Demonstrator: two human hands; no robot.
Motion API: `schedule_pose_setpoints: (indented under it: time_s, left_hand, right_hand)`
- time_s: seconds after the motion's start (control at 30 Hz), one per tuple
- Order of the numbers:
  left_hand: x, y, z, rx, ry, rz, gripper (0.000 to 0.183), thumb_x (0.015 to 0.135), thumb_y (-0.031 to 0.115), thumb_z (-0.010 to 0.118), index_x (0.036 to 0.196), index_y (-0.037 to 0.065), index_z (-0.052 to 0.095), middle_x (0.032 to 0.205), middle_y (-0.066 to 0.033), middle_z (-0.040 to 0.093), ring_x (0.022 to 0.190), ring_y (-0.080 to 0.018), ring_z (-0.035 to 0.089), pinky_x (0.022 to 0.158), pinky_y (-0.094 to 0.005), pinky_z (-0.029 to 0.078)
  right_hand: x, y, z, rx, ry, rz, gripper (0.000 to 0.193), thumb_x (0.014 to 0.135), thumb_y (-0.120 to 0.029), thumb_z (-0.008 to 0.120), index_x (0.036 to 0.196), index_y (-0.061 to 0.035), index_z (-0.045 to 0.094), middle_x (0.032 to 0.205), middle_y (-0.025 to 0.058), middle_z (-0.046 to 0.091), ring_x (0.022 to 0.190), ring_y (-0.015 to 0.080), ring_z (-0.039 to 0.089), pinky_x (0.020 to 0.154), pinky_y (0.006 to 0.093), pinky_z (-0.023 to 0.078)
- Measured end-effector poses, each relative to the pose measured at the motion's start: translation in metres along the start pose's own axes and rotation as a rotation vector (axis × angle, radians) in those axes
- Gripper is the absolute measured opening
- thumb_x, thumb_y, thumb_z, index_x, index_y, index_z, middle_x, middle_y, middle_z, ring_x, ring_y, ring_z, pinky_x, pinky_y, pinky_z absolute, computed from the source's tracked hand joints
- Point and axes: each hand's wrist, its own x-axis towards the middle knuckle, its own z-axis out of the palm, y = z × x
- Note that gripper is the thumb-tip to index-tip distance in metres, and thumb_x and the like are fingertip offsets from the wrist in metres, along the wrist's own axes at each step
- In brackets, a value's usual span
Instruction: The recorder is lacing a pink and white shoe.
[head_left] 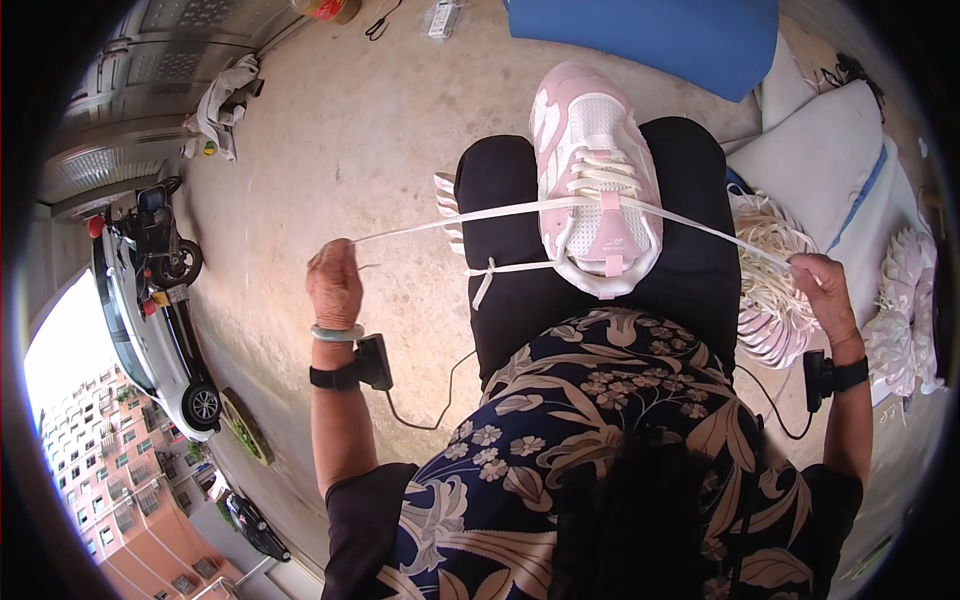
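Note:
A pink and white sneaker [600, 185] rests on my lap, toe pointing away from me. White shoelace [460, 217] runs through its upper eyelets and stretches out taut to both sides. My left hand [334, 283] is closed on one lace end, well left of the shoe, with a short tip poking out beside the fingers. My right hand [826, 292] pinches the other end on the far right. A separate knotted white strip [510, 268] extends leftward from near the shoe's heel across my thigh.
Bundled white laces and pink-white shoe pieces [770, 240] lie right of my knees, with another pile [905, 310] beyond. A blue sheet [650, 35] and pale sheet material [820, 150] lie ahead. A motorcycle [165, 245] and white car [150, 340] stand at left. Cables trail from both wrist devices.

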Motion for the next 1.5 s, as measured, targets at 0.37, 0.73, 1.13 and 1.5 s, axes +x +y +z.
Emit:
schedule_pose_setpoints:
  time_s: [0.37, 0.73, 1.13, 1.5]
  left_hand:
    - [0.014, -0.021, -0.005, -0.45, 0.048, -0.438, 0.027, 0.095, 0.025, 0.051, 0.076, 0.008, 0.056, 0.053, 0.0023, 0.05, 0.043, -0.0029, 0.043, 0.038, -0.0214, 0.035]
    - [0.035, 0.166, 0.03, -1.127, -0.865, -0.397, 0.026, 0.097, 0.025, 0.048, 0.084, 0.006, 0.06, 0.056, 0.0007, 0.051, 0.042, -0.0025, 0.037, 0.039, -0.0164, 0.027]
    - [0.064, 0.193, 0.044, -1.177, -0.853, -0.423, 0.026, 0.097, 0.025, 0.048, 0.084, 0.006, 0.058, 0.059, 0.0007, 0.051, 0.044, -0.0032, 0.038, 0.039, -0.0167, 0.03]
    - [0.056, 0.191, 0.034, -1.054, -0.879, -0.452, 0.023, 0.097, 0.022, 0.048, 0.085, 0.005, 0.058, 0.065, -0.0009, 0.058, 0.044, -0.0039, 0.047, 0.041, -0.016, 0.034]
  right_hand:
    - [-0.028, 0.088, -0.056, -0.245, 0.282, 0.239, 0.016, 0.093, -0.016, 0.055, 0.091, -0.0006, 0.058, 0.069, 0.0014, 0.052, 0.063, 0.0079, 0.046, 0.059, 0.0223, 0.043]
    - [0.041, -0.112, 0.054, 1.265, -0.215, 0.561, 0.018, 0.09, -0.018, 0.054, 0.102, -0.005, 0.055, 0.07, 0.0, 0.054, 0.063, 0.0084, 0.054, 0.061, 0.0316, 0.056]
    - [0.079, -0.119, 0.083, 1.436, -0.228, 0.476, 0.024, 0.093, -0.027, 0.053, 0.097, -0.0042, 0.059, 0.068, 0.0006, 0.056, 0.057, 0.0086, 0.055, 0.059, 0.0279, 0.052]
    - [0.063, -0.138, 0.083, 1.18, -0.213, 0.499, 0.023, 0.093, -0.019, 0.054, 0.104, 0.001, 0.058, 0.082, 0.0103, 0.064, 0.064, 0.0151, 0.064, 0.057, 0.0277, 0.055]
